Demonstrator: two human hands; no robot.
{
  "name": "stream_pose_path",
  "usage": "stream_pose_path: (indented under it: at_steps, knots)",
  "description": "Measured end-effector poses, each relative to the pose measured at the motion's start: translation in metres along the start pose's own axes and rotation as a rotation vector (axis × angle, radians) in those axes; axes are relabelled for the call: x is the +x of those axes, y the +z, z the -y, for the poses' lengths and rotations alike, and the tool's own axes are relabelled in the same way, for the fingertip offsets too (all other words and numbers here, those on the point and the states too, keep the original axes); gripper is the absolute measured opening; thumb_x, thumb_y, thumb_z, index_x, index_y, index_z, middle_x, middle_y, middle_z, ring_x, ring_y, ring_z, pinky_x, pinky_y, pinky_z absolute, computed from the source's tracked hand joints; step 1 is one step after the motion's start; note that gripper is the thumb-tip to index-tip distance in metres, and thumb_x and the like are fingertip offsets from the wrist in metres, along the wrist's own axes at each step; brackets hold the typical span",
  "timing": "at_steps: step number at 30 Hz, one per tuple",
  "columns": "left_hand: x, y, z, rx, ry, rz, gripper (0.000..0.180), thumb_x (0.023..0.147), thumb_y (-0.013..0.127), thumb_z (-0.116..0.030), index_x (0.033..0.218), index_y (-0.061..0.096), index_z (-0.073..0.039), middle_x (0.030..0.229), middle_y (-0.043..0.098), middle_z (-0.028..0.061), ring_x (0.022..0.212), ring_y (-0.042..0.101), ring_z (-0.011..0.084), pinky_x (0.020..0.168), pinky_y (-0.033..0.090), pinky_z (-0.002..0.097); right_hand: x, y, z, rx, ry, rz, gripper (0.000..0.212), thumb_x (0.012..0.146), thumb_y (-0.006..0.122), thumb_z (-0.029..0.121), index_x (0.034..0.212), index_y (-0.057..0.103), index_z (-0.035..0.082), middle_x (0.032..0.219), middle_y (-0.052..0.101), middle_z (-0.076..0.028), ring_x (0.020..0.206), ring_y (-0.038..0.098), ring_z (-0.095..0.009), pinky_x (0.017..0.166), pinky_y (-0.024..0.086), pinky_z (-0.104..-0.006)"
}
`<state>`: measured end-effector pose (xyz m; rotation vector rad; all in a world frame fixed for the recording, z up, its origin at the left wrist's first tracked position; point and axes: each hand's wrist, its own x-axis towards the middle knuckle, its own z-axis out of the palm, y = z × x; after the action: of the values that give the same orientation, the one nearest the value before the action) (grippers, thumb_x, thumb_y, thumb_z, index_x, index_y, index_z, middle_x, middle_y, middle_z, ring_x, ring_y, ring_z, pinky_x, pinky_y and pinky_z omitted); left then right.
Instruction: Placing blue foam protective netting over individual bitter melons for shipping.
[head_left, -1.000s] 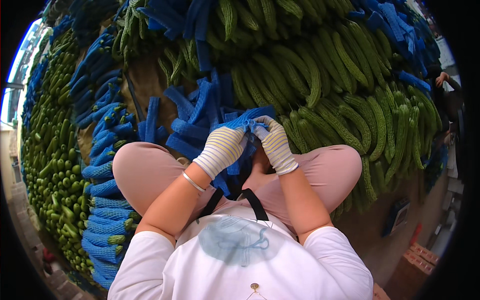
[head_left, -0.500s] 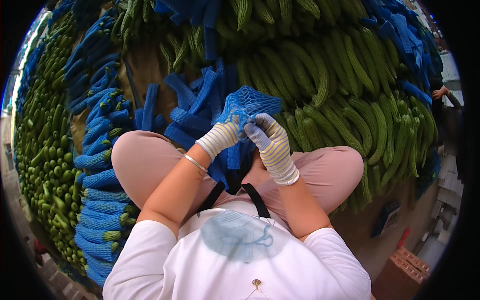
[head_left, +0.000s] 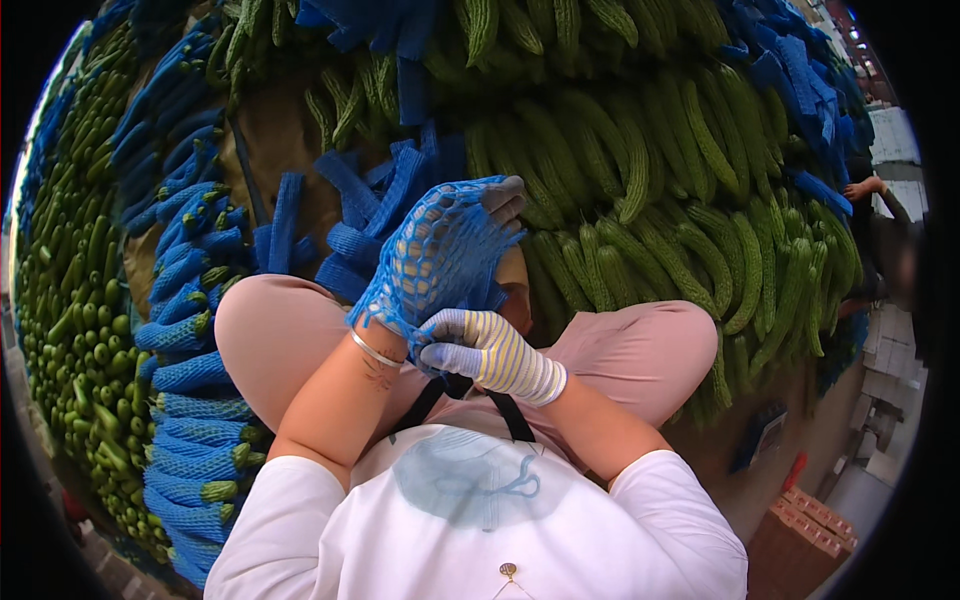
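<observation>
A blue foam net sleeve (head_left: 415, 270) is stretched over my left hand (head_left: 430, 245), from the wrist to the knuckles. My left hand wears a glove; its dark fingertips stick out of the sleeve's far end, stretched forward and holding nothing. At the left wrist, my right hand (head_left: 480, 347), in a white and yellow striped glove, pinches the sleeve's near edge between thumb and fingers. Flat blue net sleeves (head_left: 365, 205) lie in a loose heap just beyond my hands. To the right are rows of long, bumpy green gourds (head_left: 650, 260).
Gourds in blue nets (head_left: 205, 430) are stacked along my left side. Past them lies a wide bed of shorter green vegetables (head_left: 95, 340). More blue sleeves (head_left: 795, 75) sit at the far right, near another person's arm (head_left: 865, 188). A reddish box (head_left: 805, 535) stands at lower right.
My left hand has pushed through the net sleeve, which both hands were bunching up before. My right hand has moved back toward me, to the left wrist, drawing the sleeve down over it.
</observation>
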<state>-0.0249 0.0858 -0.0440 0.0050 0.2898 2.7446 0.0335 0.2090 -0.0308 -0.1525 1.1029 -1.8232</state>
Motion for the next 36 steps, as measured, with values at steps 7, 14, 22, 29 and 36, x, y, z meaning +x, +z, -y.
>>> stream_pose_path:
  at_steps: [7, 14, 22, 29, 36]
  knots:
    - [0.014, -0.041, -0.002, 0.544, 0.124, -0.157, 0.079, 0.083, 0.062, -0.011, 0.145, 0.012, -0.007, 0.15, 0.016, 0.012, 0.131, 0.032, 0.0313, 0.1, 0.039, 0.0404, 0.012, -0.071, 0.076, -0.199, -0.105, -0.323, 0.021, 0.086, 0.063, 0.014, 0.1, 0.061, -0.001, 0.086, 0.066, -0.006, 0.076, 0.061, -0.014, 0.075, 0.048, -0.0268]
    - [0.007, -0.068, 0.02, 0.68, 0.107, -0.203, 0.117, 0.065, 0.079, -0.005, 0.147, -0.003, -0.015, 0.153, -0.006, 0.0135, 0.13, 0.031, 0.0338, 0.093, 0.043, 0.0406, -0.018, -0.353, 0.064, -1.065, 0.204, -1.543, 0.064, 0.075, 0.071, 0.031, 0.124, 0.047, -0.004, 0.122, 0.054, -0.021, 0.111, 0.053, -0.03, 0.094, 0.04, -0.0354]
    - [-0.005, -0.062, 0.038, 0.381, -0.007, -0.137, 0.105, 0.072, 0.072, 0.0, 0.147, 0.0, -0.014, 0.15, 0.012, 0.0144, 0.125, 0.04, 0.022, 0.089, 0.046, 0.0324, -0.005, -0.347, 0.071, -0.449, 0.077, -1.295, 0.06, 0.074, 0.072, 0.032, 0.121, 0.049, 0.003, 0.114, 0.057, -0.017, 0.101, 0.057, -0.029, 0.087, 0.047, -0.0388]
    - [0.003, -0.017, 0.03, 1.713, 0.206, -0.142, 0.082, 0.076, 0.072, -0.011, 0.14, 0.022, 0.002, 0.129, 0.044, 0.0169, 0.115, 0.047, 0.0267, 0.099, 0.038, 0.0328, 0.033, -0.194, 0.055, 0.478, -0.336, -0.577, 0.034, 0.078, 0.071, 0.009, 0.107, 0.053, 0.01, 0.09, 0.057, -0.006, 0.082, 0.059, -0.021, 0.073, 0.052, -0.0398]
    - [-0.01, -0.034, 0.021, 1.735, 0.448, -0.051, 0.061, 0.081, 0.066, -0.012, 0.134, 0.038, 0.0, 0.128, 0.049, 0.0189, 0.118, 0.049, 0.028, 0.098, 0.041, 0.0356, 0.023, -0.092, 0.032, 0.473, -0.284, -0.421, 0.048, 0.082, 0.07, 0.023, 0.12, 0.046, 0.005, 0.1, 0.058, -0.008, 0.088, 0.06, -0.019, 0.081, 0.05, -0.0344]
